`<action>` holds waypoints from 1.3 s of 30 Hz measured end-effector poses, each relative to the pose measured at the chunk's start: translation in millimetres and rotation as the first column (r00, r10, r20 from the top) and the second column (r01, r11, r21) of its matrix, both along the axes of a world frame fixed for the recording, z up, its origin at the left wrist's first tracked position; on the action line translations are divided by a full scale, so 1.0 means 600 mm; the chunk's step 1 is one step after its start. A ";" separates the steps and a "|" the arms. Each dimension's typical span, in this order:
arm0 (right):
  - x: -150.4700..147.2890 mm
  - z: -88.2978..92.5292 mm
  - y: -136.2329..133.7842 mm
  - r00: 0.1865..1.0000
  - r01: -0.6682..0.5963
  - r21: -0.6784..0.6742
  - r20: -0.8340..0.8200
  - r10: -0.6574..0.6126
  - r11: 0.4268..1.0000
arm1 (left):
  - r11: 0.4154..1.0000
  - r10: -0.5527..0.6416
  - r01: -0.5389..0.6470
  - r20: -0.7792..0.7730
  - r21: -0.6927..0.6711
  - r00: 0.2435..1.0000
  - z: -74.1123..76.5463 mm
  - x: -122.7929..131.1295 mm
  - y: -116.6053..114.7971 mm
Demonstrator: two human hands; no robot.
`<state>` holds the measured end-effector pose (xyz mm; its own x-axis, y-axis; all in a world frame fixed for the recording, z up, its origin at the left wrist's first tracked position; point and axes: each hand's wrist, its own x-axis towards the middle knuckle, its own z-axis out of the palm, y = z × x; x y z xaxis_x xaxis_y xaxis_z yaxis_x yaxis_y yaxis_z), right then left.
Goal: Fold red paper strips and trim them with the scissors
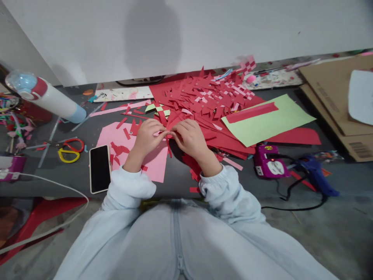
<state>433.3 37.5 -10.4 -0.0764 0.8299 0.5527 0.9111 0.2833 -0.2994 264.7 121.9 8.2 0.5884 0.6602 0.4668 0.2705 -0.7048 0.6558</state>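
One white-and-blue drinking bottle (56, 97) stands on the left of the dark tabletop (177, 177), beyond scissors (70, 151) with one red and one yellow handle. Next comes a dark-screened smartphone (100, 170), beside a pink paper sheet (159, 165) strewn with red scraps. Over that sheet the left hand (149, 137) is nearly closed, thumb and fingertips pinched on a narrow red paper strip (169, 149), which lies between the two hands. The right hand (190, 139) meets it there, fingers curled in the same pinch. Beyond them spreads a heap of red paper cutouts (189, 93); rightward are a pale green paper sheet (262, 126), a purple power socket (271, 163), a blue glue gun (319, 177) and a cardboard box (329, 97).
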 end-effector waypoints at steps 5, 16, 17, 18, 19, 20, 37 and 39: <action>-0.001 0.003 0.000 1.000 -0.028 0.033 0.006 0.028 0.999 | 0.988 -0.058 0.060 -0.018 0.139 0.998 -0.003 -0.003 -0.001; 0.022 0.002 0.001 0.998 0.043 0.052 0.046 -0.046 0.998 | 0.895 0.080 -0.052 -0.046 0.443 0.996 0.005 -0.012 0.002; 0.023 0.002 0.002 0.997 0.049 0.060 0.055 -0.053 0.997 | 0.895 0.084 -0.053 -0.052 0.443 0.995 0.006 -0.013 0.003; 0.024 0.001 0.002 0.996 0.054 0.067 0.067 -0.059 0.996 | 0.894 0.086 -0.051 -0.059 0.445 0.995 0.006 -0.013 0.003; 0.024 0.001 0.002 0.995 0.059 0.071 0.080 -0.064 0.996 | 0.892 0.086 -0.044 -0.072 0.450 0.994 0.006 -0.013 0.004; 0.023 0.000 0.002 0.993 0.065 0.068 0.092 -0.071 0.996 | 0.889 0.084 -0.033 -0.091 0.457 0.992 0.005 -0.013 0.004; 0.008 0.011 0.000 0.850 0.202 0.074 -0.508 -0.137 0.977 | 0.768 0.355 -0.292 0.000 0.570 0.935 -0.005 -0.013 0.002; 0.003 0.009 0.004 0.737 0.153 -0.037 -0.662 -0.139 0.988 | 0.758 0.349 -0.297 0.025 0.581 0.937 -0.004 -0.012 -0.001</action>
